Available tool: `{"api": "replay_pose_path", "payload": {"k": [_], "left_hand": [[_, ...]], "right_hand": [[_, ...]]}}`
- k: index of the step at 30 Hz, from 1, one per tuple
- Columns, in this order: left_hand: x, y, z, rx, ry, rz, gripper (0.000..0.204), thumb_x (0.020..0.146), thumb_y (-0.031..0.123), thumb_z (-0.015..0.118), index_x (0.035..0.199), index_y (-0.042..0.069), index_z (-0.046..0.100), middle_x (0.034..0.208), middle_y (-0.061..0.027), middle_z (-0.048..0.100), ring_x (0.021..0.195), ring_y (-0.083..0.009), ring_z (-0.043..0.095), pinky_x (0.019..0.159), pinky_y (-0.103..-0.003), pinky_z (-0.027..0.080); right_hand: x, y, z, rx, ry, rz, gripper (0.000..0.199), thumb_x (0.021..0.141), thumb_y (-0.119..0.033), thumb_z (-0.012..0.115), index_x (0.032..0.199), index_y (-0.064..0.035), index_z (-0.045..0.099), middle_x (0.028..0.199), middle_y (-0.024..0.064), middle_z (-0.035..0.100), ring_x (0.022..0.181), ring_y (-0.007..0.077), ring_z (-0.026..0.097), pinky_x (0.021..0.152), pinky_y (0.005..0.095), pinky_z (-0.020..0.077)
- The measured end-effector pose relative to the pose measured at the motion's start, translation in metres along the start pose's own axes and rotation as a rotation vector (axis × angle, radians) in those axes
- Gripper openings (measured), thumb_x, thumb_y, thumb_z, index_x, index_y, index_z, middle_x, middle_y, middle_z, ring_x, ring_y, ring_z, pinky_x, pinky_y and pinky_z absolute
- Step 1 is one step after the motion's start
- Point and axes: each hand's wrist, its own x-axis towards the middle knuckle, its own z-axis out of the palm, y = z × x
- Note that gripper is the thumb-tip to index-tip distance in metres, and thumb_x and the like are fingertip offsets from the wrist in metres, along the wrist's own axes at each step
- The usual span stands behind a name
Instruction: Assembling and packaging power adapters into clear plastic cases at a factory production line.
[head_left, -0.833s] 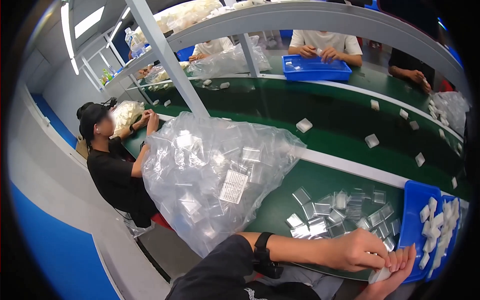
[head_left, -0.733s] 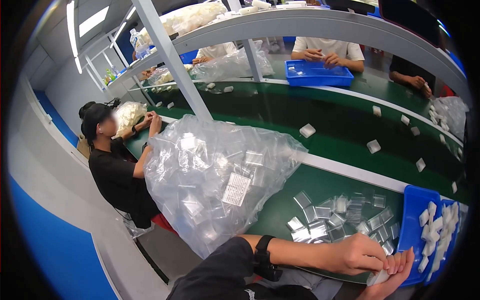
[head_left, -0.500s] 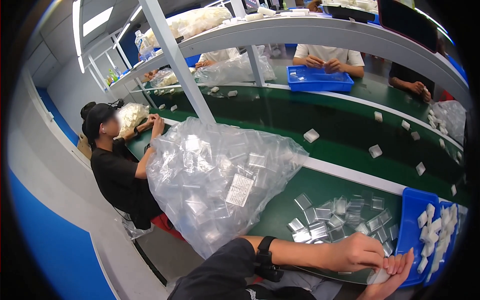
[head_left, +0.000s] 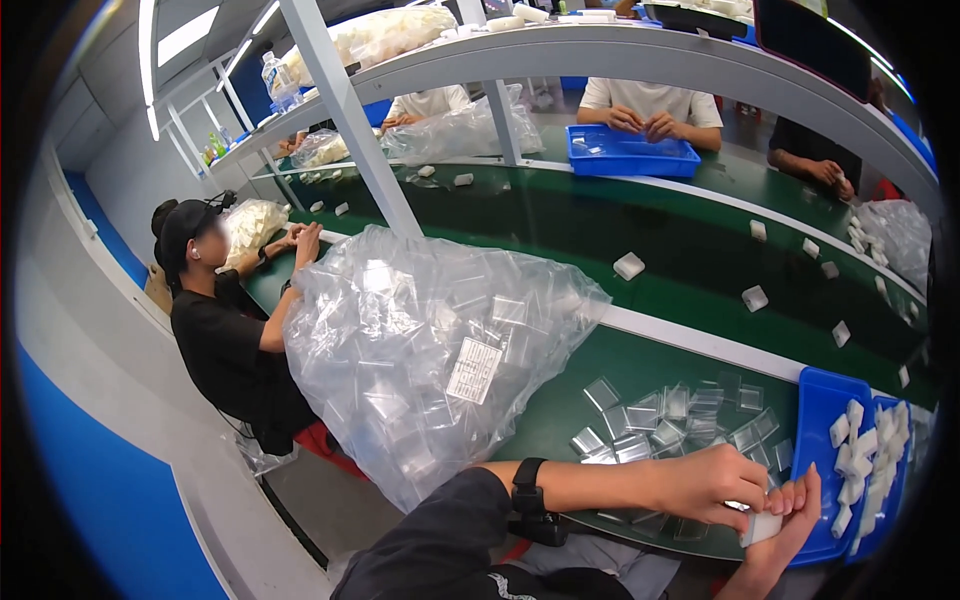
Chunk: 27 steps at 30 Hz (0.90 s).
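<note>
Near the lower right, my left hand (head_left: 712,484) and my right hand (head_left: 795,522) meet over a small white box-shaped piece (head_left: 763,529). The left fingers pinch its upper side, while the right palm and curled fingers support it from below. Part of the piece is hidden behind the fingers. Beyond my left wrist, several clear plastic covers (head_left: 676,401) lie scattered on the green table (head_left: 560,400). Just right of my right hand is a blue tray (head_left: 815,420) holding several white pieces (head_left: 853,460).
A large clear bag (head_left: 400,350) full of clear covers fills the middle left. A green conveyor (head_left: 690,250) carries spaced white pieces beyond a pale rail (head_left: 700,351). At left sits a co-worker (head_left: 235,330); across, another person's hands work over a blue bin (head_left: 632,160). A grey shelf (head_left: 600,50) spans overhead.
The view has shifted slightly. In my hands the white piece now shows more plainly, where a translucent edge showed before. Both hands stay together around it.
</note>
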Motion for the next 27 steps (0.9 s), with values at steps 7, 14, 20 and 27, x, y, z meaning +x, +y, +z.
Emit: {"api": "replay_pose_path", "payload": {"k": [7, 14, 20, 27], "left_hand": [[-0.004, -0.001, 0.010, 0.100, 0.081, 0.116, 0.022, 0.074, 0.015, 0.072, 0.084, -0.001, 0.061, 0.083, -0.0110, 0.061, 0.069, -0.0258, 0.062, 0.053, -0.034, 0.050], [-0.007, -0.001, 0.018, 0.044, 0.249, 0.251, 0.018, 0.075, 0.008, 0.072, 0.082, -0.003, 0.060, 0.082, -0.0122, 0.059, 0.068, -0.0260, 0.061, 0.053, -0.033, 0.051], [-0.008, 0.000, 0.014, 0.037, 0.220, 0.193, 0.017, 0.075, 0.009, 0.071, 0.083, -0.002, 0.061, 0.084, -0.0121, 0.061, 0.069, -0.0255, 0.061, 0.054, -0.033, 0.051], [-0.002, -0.007, 0.010, -0.039, 0.146, 0.118, 0.015, 0.077, 0.006, 0.069, 0.088, 0.000, 0.062, 0.093, -0.0116, 0.062, 0.074, -0.0250, 0.063, 0.060, -0.033, 0.052]], "right_hand": [[-0.010, 0.002, 0.002, 0.022, -0.005, -0.108, 0.042, 0.092, -0.023, 0.055, 0.056, -0.0167, 0.033, 0.047, -0.0041, 0.031, 0.040, 0.0058, 0.031, 0.040, 0.0206, 0.0329], [-0.026, 0.006, 0.010, 0.064, 0.048, -0.153, 0.043, 0.092, -0.024, 0.055, 0.056, -0.0166, 0.032, 0.047, -0.0046, 0.030, 0.040, 0.0056, 0.031, 0.041, 0.0215, 0.0341], [-0.014, 0.005, 0.000, 0.048, 0.020, -0.124, 0.043, 0.091, -0.023, 0.056, 0.057, -0.0163, 0.032, 0.047, -0.0043, 0.031, 0.040, 0.0058, 0.032, 0.042, 0.0218, 0.0349], [-0.006, -0.004, -0.005, 0.189, -0.053, 0.034, 0.041, 0.095, -0.021, 0.049, 0.058, -0.0153, 0.031, 0.047, -0.0031, 0.030, 0.041, 0.0070, 0.032, 0.043, 0.0229, 0.0355]]}}
